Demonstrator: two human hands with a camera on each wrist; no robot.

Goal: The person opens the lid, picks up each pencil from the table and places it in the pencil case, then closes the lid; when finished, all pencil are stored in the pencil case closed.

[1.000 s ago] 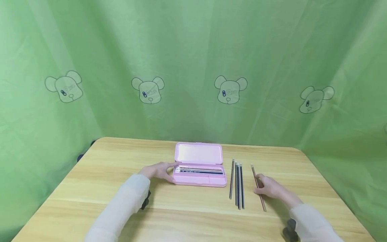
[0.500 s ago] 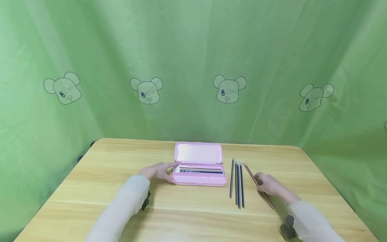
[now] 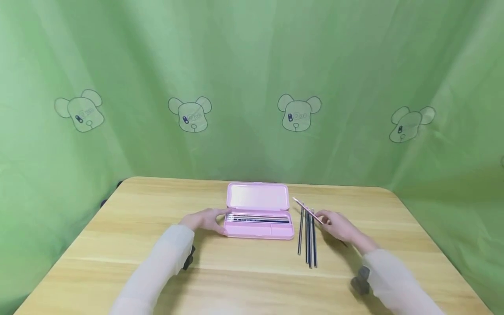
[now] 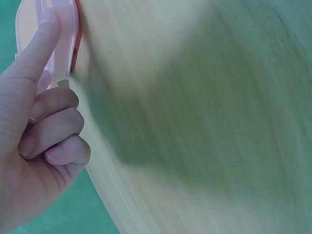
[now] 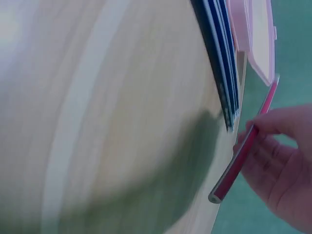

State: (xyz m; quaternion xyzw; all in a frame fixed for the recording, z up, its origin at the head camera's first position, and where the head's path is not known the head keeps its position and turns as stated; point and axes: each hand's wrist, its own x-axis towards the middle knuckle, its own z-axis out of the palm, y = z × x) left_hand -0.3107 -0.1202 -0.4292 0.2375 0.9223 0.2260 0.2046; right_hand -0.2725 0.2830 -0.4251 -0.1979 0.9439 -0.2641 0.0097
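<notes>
A pink pencil case [image 3: 248, 230] lies open on the table, lid folded to the back, with several pencils [image 3: 260, 219] in its rear compartment. My left hand [image 3: 204, 220] holds the case's left end between thumb and forefinger; in the left wrist view its other fingers [image 4: 57, 119] are curled. My right hand [image 3: 339, 226] pinches a red pencil [image 5: 236, 168] between thumb and fingers. That pencil is tilted above the table, its far end pointing toward the case. Below it several dark pencils [image 3: 310, 243] lie side by side, right of the case.
The wooden table [image 3: 236, 280] has a back edge just behind the case lid. A green curtain [image 3: 252, 87] with bear-head prints surrounds the table at the back and sides. The front compartment of the case has a small divider [image 3: 271, 230].
My right hand has lifted the red pencil off the table and carried it left over the dark pencils, its far end swinging toward the case. The left hand stays at the case.
</notes>
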